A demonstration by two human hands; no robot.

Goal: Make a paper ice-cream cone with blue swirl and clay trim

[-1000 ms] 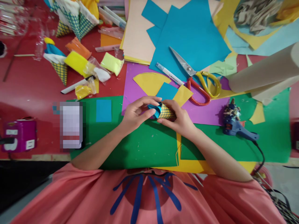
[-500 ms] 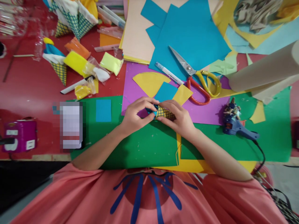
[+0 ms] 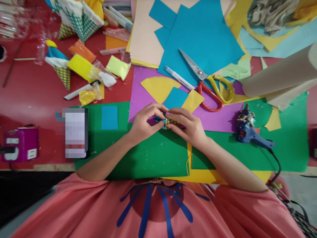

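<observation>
Both hands meet over the green sheet (image 3: 148, 155). Between them is a small paper cone (image 3: 170, 122), yellow with a dark grid, with blue paper (image 3: 159, 119) tucked in its open end. My left hand (image 3: 145, 123) pinches the blue end. My right hand (image 3: 189, 127) wraps the gridded body and covers most of it. Just behind the hands lie a small blue square (image 3: 175, 98) and a yellow piece (image 3: 192, 100) on the purple sheet (image 3: 218, 119).
Scissors (image 3: 210, 84) and a white marker (image 3: 178, 78) lie behind the hands. A blue glue gun (image 3: 250, 134) rests to the right, its cord running off the edge. Finished cones (image 3: 61, 71), clay packets (image 3: 81, 66), stacked paper (image 3: 198, 36), a paper roll (image 3: 279, 74) and a purple box (image 3: 21, 143) surround the work area.
My hands have closed tighter round the cone. Less of the blue end and the gridded body shows now than a second ago.
</observation>
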